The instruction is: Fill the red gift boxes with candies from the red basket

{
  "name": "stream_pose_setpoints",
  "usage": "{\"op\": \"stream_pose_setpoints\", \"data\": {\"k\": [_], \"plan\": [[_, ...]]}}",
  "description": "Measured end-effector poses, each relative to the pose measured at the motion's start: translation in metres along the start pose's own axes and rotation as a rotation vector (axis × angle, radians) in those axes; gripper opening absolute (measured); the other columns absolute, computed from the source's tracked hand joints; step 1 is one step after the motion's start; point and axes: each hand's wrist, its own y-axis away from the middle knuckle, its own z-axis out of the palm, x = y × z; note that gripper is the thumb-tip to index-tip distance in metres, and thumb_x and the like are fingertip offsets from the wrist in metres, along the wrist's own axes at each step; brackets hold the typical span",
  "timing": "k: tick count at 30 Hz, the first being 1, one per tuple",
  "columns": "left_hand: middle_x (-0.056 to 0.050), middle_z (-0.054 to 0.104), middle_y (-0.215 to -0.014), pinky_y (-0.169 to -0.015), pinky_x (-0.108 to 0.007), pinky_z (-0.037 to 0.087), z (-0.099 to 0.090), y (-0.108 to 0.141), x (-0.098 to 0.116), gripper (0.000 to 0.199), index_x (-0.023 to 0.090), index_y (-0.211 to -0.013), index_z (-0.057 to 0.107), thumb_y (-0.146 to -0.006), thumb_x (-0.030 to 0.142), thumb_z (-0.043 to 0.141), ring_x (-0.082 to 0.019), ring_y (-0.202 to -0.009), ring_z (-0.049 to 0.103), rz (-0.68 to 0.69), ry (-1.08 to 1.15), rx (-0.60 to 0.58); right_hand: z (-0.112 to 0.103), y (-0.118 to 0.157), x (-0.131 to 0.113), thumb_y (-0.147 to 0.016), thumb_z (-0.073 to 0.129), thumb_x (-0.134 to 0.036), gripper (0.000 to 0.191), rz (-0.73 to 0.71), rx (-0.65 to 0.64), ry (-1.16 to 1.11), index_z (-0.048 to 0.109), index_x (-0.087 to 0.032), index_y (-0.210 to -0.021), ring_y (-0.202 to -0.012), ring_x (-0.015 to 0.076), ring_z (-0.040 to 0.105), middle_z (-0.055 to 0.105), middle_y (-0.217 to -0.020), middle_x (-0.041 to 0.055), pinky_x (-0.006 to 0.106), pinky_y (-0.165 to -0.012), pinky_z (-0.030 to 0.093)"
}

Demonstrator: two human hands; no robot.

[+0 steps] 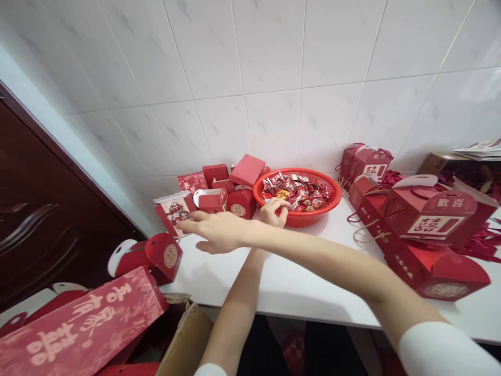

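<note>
My arms cross over the white table (313,261). My right hand (217,232) reaches to the left, fingers stretched out, beside a red gift box with a printed picture (174,209); nothing shows in its grip. Under the right arm passes my left arm, and my left hand (275,211) is at the front rim of a red plastic basket (332,201). Its fingers are curled together in a pinch; what they hold, if anything, is hidden. Wrapped candies (299,190) in red and brown wrappers fill the basket. A small open red box (211,201) stands behind my right hand.
Several red boxes (248,169) stand against the tiled wall. On the right are stacked handled boxes (426,209) and cord-handled bags (364,162). A cardboard carton (191,334) with red boxes is at the lower left, near another red box (168,256). A dark door (39,198) is at left.
</note>
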Motion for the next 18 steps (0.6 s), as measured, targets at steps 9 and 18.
{"op": "stream_pose_setpoints", "data": {"k": [9, 18], "plan": [[-0.002, 0.072, -0.079, -0.079, -0.032, 0.055, -0.001, 0.000, -0.002, 0.023, 0.022, -0.074, 0.069, -0.082, 0.006, 0.054, -0.019, -0.079, 0.069, 0.033, 0.016, -0.005, 0.056, -0.100, -0.014, -0.084, 0.059, -0.008, 0.061, -0.068, -0.103, 0.035, 0.049, -0.039, -0.136, -0.102, 0.0187, 0.067, 0.030, -0.164, -0.0055, 0.024, -0.065, 0.050], [-0.004, 0.071, -0.085, -0.081, -0.032, 0.056, -0.001, 0.001, 0.016, 0.022, 0.022, -0.078, 0.070, -0.082, 0.006, 0.056, -0.019, -0.083, 0.069, 0.077, 0.086, -0.096, 0.024, -0.036, 0.040, -0.084, 0.048, -0.001, 0.019, -0.079, 0.028, -0.052, 0.056, -0.017, -0.081, -0.082, 0.0181, 0.062, 0.068, -0.096, 0.0082, 0.026, -0.060, 0.041]]}}
